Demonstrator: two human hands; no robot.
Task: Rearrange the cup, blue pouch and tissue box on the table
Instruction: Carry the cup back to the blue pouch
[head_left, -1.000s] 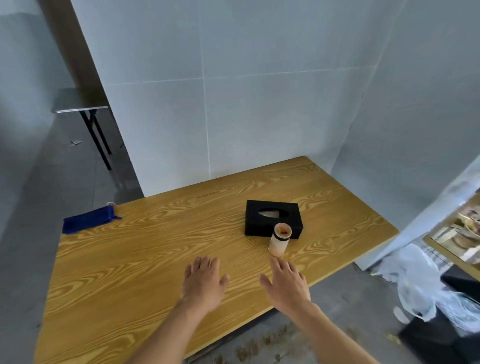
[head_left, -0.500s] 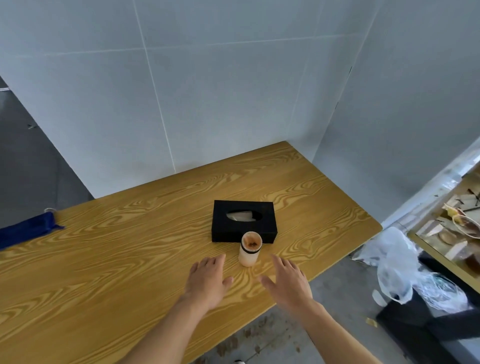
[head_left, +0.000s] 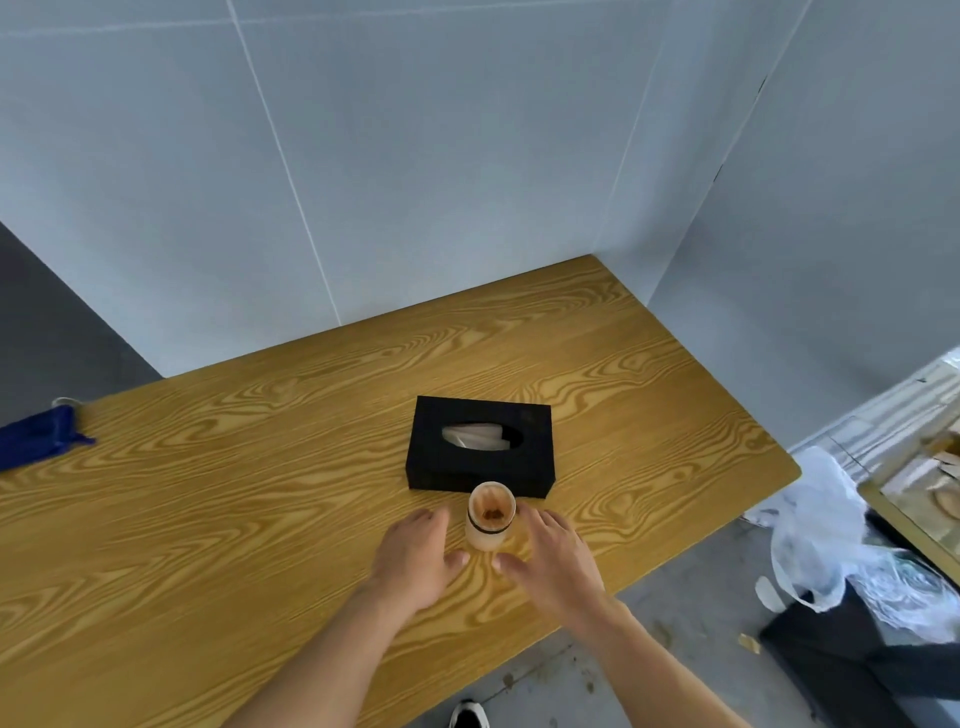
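A: What is laid out, taken from the largest thing down?

B: A wooden surface (head_left: 208, 519) is set into a corner of pale walls. Near its middle a black tissue box (head_left: 480, 449) is seen lying flat, with a tissue showing in the oval slot on top. At the far left edge the blue pouch (head_left: 39, 436) is found, partly cut off by the frame and well apart from everything else. The cup (head_left: 491, 519) stands upright just in front of the tissue box, close to it; whether the two touch cannot be told.

A: And the hands?

B: Both are held low over the surface, one on each side of the cup. The left hand (head_left: 415, 558) is placed just beside the cup's left, the right hand (head_left: 550, 558) just beside its right. Each grip is spread, fingers loosely extended, and nothing is held. No contact with the cup can be made out.

A: Which step is judged to be in hand?

B: The approach to the cup, it is judged. None of the three things appears to have been taken up, so the rearranging is thought to be at its start.

A: What is called for next?

B: A closing of one grip, or both, round the cup's side is needed, kept low enough that the cup is not tipped against the box behind it. Something brownish is seen inside, so a level lift would be advised. The pouch would call for a long reach to the left.
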